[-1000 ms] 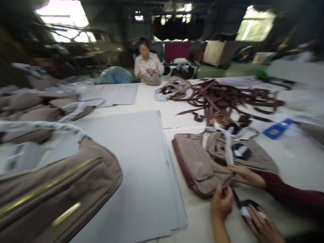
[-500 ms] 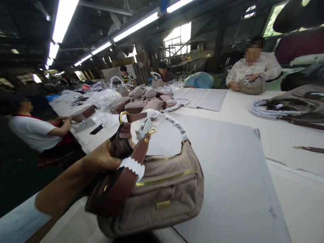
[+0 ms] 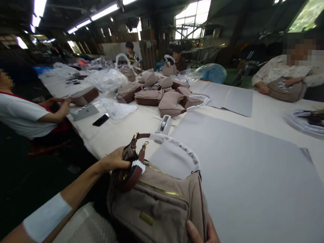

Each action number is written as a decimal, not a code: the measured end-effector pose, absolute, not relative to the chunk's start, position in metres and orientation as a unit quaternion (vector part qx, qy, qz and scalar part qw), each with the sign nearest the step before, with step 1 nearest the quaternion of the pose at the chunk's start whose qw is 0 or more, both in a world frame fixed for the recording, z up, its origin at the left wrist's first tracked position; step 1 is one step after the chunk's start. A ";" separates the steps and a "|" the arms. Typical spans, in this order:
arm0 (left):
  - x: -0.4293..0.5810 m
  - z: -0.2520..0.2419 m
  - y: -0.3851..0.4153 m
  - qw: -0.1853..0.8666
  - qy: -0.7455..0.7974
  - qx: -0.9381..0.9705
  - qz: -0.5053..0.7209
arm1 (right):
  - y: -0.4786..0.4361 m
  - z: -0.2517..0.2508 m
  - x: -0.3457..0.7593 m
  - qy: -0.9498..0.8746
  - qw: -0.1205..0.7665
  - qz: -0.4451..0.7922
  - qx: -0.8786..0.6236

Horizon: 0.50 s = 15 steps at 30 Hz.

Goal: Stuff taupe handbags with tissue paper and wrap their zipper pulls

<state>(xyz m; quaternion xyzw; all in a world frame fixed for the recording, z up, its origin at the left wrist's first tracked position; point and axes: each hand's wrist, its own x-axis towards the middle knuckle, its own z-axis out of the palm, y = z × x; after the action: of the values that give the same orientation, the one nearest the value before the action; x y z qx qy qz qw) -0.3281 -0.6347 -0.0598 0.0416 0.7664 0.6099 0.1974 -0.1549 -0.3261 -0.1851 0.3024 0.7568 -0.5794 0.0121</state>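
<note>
Close in front of me is a taupe corduroy handbag [image 3: 161, 210] with gold zippers, a small gold plate and a handle [image 3: 177, 145] wrapped in white material. My left hand [image 3: 116, 160] grips the bag's upper left end, its thumb by a coiled brown strap [image 3: 132, 179] bound with a white band. A gold clip sits at the strap's tip. My right hand [image 3: 204, 233] holds the lower right side, thumb on the front and the other fingers partly hidden behind. The bag is tilted at the table's near edge.
Grey sheets [image 3: 245, 163] cover part of the white table. Beyond the bag stand a tape dispenser [image 3: 165, 124], a black phone [image 3: 100, 119] and a pile of similar bags [image 3: 149, 96]. Co-workers sit left, right and at the back, some holding bags.
My right hand has come into view and taken hold of the bag's right side. The bag sits lower in view, its front turned up more. My view has shifted left.
</note>
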 end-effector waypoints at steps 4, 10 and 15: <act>-0.362 -0.068 -0.670 0.167 0.797 0.053 0.578 | -0.359 -0.150 -0.196 0.759 0.034 -0.605 0.238; -0.416 -0.075 -0.716 0.168 0.827 0.060 0.532 | -0.413 -0.152 -0.237 0.779 0.007 -0.587 0.221; -0.483 -0.141 -0.748 0.206 0.833 0.057 0.511 | -0.465 -0.203 -0.269 0.800 -0.023 -0.558 0.220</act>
<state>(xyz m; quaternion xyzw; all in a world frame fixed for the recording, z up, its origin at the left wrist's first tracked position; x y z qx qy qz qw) -0.4831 -0.7479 -0.1406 0.0571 0.8329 0.5106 0.2057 -0.2685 -0.4651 -0.2033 0.2203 0.7996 -0.5582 -0.0232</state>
